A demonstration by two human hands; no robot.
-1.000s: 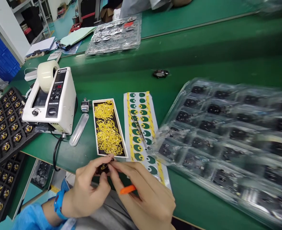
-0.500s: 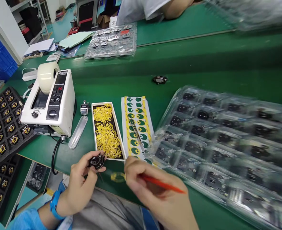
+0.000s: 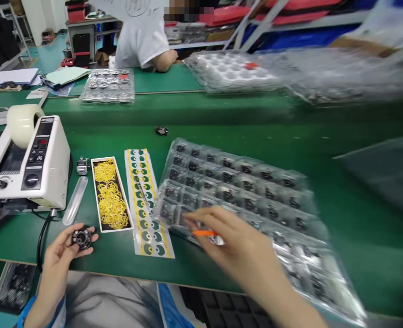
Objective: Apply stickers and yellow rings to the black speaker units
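My left hand (image 3: pixel 63 253) is closed around the rim of a small round black part (image 3: pixel 81 238) with a ring of shiny spots and a central hole. My right hand (image 3: pixel 235 241), blurred by motion, is over the front of a clear plastic tray (image 3: pixel 319 228). Its fingers are closed on a thin orange stick-like tool (image 3: pixel 204 233), whose tip I cannot make out. Black parts (image 3: pixel 227 195) sit in the tray's pockets. Left of the tray lies a sheet of green and yellow stickers (image 3: pixel 143 212). Beside that stands a white box (image 3: pixel 130 223) of thin yellow rings (image 3: pixel 112 207).
A white tape dispenser (image 3: pixel 56 159) stands at the left, near a metal tally counter (image 3: pixel 82 166) and a clear narrow case (image 3: pixel 75 200). One loose dark part (image 3: pixel 161 130) lies farther back. Across the bench are more trays (image 3: pixel 107 86) and a person in white (image 3: pixel 140 43).
The view has swung right. My right hand has moved from beside the yellow-ring box to over the tray. The yellow ring at its tool no longer shows. My left hand still holds the black part.
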